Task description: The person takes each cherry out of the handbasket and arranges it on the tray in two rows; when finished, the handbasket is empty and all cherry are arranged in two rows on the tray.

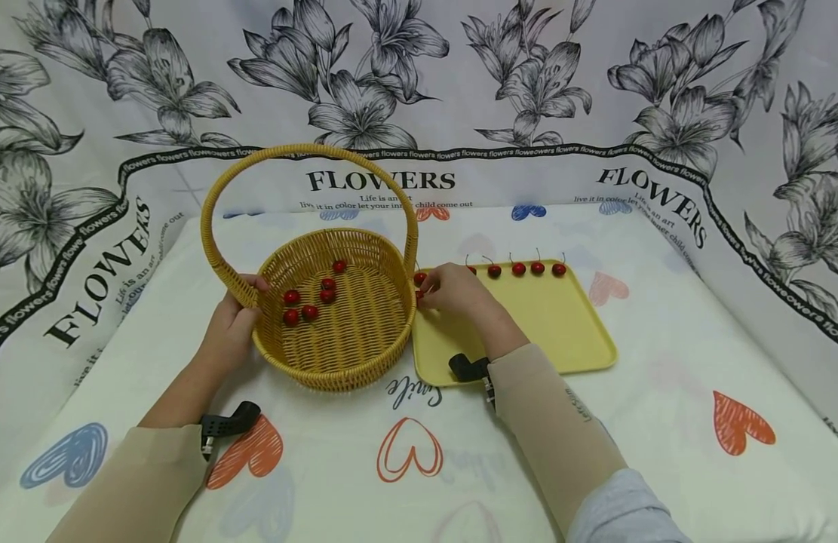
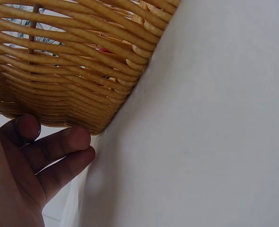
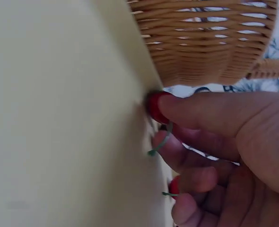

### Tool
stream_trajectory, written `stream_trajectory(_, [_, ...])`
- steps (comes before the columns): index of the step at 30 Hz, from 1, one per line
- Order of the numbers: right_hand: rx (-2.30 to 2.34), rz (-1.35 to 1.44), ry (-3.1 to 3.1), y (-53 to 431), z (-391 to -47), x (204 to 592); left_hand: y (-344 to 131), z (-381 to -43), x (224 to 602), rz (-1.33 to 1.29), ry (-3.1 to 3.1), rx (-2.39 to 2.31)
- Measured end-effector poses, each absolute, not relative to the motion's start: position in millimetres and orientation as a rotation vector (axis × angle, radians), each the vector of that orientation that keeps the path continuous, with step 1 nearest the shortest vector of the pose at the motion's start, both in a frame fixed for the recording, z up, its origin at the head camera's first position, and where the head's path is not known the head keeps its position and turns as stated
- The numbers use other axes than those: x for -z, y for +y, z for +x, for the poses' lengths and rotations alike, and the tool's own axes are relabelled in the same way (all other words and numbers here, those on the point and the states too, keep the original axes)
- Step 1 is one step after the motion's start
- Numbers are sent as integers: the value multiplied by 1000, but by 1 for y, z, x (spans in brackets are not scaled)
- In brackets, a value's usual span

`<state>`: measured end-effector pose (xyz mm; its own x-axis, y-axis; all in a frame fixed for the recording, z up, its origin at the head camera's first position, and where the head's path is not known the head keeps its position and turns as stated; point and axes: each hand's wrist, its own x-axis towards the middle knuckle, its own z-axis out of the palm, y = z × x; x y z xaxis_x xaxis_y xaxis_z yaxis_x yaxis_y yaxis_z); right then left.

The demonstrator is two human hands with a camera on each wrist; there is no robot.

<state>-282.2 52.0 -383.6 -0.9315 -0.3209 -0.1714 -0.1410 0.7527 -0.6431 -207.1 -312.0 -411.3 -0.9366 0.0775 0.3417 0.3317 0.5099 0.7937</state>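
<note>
A yellow wicker basket [image 1: 347, 369] with a tall hooped handle stands on the cloth, several red cherries [image 1: 310, 312] lying in its left half. My left hand [image 1: 225, 332] grips the left rim by the foot of the handle; in the left wrist view its other fingers [image 2: 66, 144] lie against the woven side. At the left end of a yellow tray [image 1: 527, 324], my right hand [image 1: 462, 294] pinches a cherry [image 3: 154, 108] with a green stem between thumb and fingertips, close beside the basket. A second cherry [image 3: 174, 186] shows behind the curled fingers.
Several stemmed cherries [image 1: 518, 268] stand in a row along the tray's back edge. The tray's left edge meets the basket's right side. A white cloth [image 1: 323, 467] printed with hearts covers the surface, and a flower-patterned cloth [image 1: 554, 173] hangs behind.
</note>
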Motion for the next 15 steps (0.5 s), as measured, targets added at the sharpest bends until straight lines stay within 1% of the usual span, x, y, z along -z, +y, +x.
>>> stream_trajectory(9, [872,-309,2777,49,-281,385,-310,-204,409,-300,-2530,1371])
stream_trajectory(15, [849,-380,2763,59,-280,368,-309,-203,409,-296,-2547,1333])
